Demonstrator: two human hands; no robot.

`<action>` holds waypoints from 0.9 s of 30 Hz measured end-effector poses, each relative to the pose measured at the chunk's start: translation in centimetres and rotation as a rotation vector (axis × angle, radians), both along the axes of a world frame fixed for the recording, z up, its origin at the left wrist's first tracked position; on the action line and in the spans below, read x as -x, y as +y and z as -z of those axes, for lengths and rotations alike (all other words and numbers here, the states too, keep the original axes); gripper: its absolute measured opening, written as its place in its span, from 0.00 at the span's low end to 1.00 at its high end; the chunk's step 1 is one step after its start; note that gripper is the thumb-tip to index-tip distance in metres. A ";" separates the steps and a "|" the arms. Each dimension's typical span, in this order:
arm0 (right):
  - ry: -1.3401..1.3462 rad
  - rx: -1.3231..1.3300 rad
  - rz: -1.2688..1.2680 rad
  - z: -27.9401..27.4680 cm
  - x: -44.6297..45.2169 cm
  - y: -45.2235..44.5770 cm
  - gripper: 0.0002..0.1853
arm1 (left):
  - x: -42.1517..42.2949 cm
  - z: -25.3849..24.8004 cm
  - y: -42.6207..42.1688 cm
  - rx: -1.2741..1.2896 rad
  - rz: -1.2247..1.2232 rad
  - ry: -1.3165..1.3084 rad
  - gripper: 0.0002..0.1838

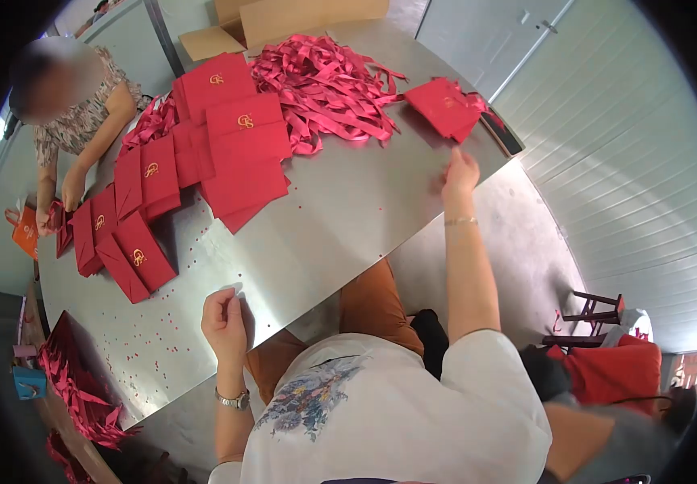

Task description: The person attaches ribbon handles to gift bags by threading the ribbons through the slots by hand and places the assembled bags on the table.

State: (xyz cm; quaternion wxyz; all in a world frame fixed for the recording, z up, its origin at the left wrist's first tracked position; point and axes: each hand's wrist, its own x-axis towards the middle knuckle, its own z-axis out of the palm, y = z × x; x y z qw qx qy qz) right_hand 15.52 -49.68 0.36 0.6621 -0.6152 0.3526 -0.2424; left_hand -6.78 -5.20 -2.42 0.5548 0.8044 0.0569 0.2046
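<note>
My left hand (225,319), with a watch at the wrist, rests at the near table edge, its fingers curled and nothing showing in them. Over the right part of the table is my right hand (460,172), its fingers curled in, with no object visible in it. Just beyond it lies a small stack of red paper bags (443,108) with ribbon at its right end. Large overlapping stacks of red bags with gold lettering (243,125) lie at the centre left. Behind them is a big heap of red ribbons (324,89).
A co-worker (82,113) handles a red bag at the table's far left. Small red bits dot the metal table (324,234). Red ribboned bags (82,395) hang at the lower left. A cardboard box (308,20) stands behind; a stool (594,310) is at right.
</note>
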 end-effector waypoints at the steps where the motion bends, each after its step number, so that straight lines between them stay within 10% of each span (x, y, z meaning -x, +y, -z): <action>1: 0.005 0.000 -0.003 1.0 0.9 0.3 0.11 | 0.0 -0.1 -0.1 0.000 -0.003 0.005 0.05; 3: -0.369 0.072 -0.013 2.8 2.3 1.1 0.15 | 0.0 -0.4 -0.4 -0.020 -0.008 -0.011 0.06; 10: -0.206 0.423 -0.175 3.3 2.4 2.8 0.14 | 0.0 -1.5 -0.8 -0.240 -0.012 -0.075 0.06; 18: -0.260 0.787 -0.908 -0.4 0.0 19.3 0.17 | -0.1 -2.1 -1.6 -0.328 -0.063 -0.045 0.05; 27: -0.067 0.692 -0.801 0.0 -5.4 24.9 0.25 | -0.2 -2.0 -1.6 -0.372 -0.068 -0.095 0.05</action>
